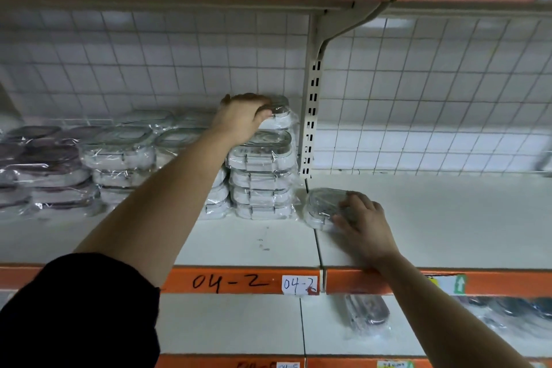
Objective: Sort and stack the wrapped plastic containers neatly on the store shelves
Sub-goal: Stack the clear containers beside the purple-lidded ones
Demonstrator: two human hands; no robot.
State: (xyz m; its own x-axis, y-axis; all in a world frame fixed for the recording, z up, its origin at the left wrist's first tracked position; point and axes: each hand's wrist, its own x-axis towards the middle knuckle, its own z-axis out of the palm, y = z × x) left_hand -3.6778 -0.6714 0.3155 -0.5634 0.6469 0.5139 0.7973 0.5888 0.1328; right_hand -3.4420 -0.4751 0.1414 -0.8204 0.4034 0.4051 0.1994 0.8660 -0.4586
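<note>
Shelf (254, 245) tagged 04-2, left to right:

- Far left end: dark-lidded packs (44, 155) in low piles. Kept apart from the pale ones, which looks like sorting by colour.
- Next: pale-lidded stacks (119, 152), lower than the end column, set back toward the wire grid.
- Right end of this bay: tall stack (263, 176), hard against the upright (310, 116). My guess is the post is used as a side stop, so the column stays square.
- Left hand (242, 119) on the top container (279, 112) of that stack, fingers curled over its far edge, thumb on the near side. Reads as seating or squaring the top piece.
- Past the upright, at the left edge of the next bay: lone container (324, 206) lying flat on the board, just beside the tall stack's base.
- Right hand (366, 224) over it, fingers wrapped across the lid, thumb at the near side. A grip, though blurred. Probably the next piece queued for the stack.
- Lower shelf, below the right hand: one more wrapped pack (369, 314), untouched.

Risk: slick film and a tall column, so it could slide.
</note>
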